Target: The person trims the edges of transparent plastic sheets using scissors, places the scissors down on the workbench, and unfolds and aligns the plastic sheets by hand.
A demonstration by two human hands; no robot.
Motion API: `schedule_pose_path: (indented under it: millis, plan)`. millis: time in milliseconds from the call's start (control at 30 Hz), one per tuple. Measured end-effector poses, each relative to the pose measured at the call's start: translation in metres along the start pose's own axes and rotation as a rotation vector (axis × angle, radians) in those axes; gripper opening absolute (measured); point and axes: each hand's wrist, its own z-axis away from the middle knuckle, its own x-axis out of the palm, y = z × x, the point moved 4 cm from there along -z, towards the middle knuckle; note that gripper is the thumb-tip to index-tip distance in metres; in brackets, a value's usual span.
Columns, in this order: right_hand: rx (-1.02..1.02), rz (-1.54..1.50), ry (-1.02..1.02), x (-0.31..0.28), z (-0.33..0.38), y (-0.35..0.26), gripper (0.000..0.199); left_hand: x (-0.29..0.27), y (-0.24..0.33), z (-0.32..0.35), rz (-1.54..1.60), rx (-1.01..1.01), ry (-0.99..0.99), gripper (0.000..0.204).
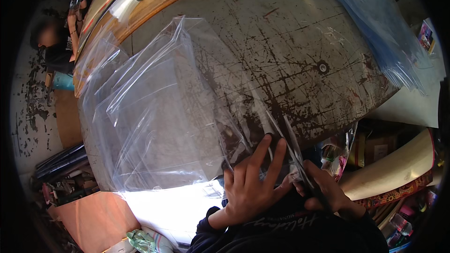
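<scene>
Clear plastic sheeting [159,126] lies creased in layers over the left and middle of the worn tabletop. My left hand [253,175] presses on its right end near the table's front edge, fingers spread and stretched out. Close beside it, my right hand [326,187] is closed around what looks like a pair of scissors [295,152], its long narrow blades pointing away from me. The blades lie along the right edge of the plastic. My fingers and the glare hide exactly where they meet the sheet.
The scratched grey table [290,51] has a round metal bolt at right. Bluish plastic sheets [375,28] hang over its far right edge. A cream roll [393,168] and clutter stand at lower right, dark rolls [63,159] at left. Two people [61,42] are at far left.
</scene>
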Motion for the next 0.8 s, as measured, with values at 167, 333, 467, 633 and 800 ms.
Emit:
schedule_pose_path:
  millis: [167, 333, 467, 633, 800]
  plan:
    - [0.001, 0.105, 0.037, -0.0007, 0.0001, -0.0009, 0.066, 0.0006, 0.0, 0.0015, -0.003, 0.009, 0.02, 0.054]
    - [-0.015, 0.086, 0.056, 0.0008, -0.0043, -0.0036, 0.065, 0.002, 0.0004, 0.0027, -0.021, 0.027, 0.041, 0.055]
    - [0.003, 0.074, 0.117, 0.0028, -0.0079, -0.0065, 0.066, 0.0029, 0.0016, 0.0043, -0.021, 0.028, 0.056, 0.057]
    - [0.035, 0.021, 0.133, 0.0044, -0.0082, -0.0021, 0.066, 0.0035, 0.001, 0.0061, -0.044, 0.017, 0.049, 0.059]
    - [-0.068, 0.035, 0.15, 0.0029, -0.0095, 0.0005, 0.066, 0.0034, 0.0007, 0.0057, -0.009, -0.028, 0.076, 0.051]
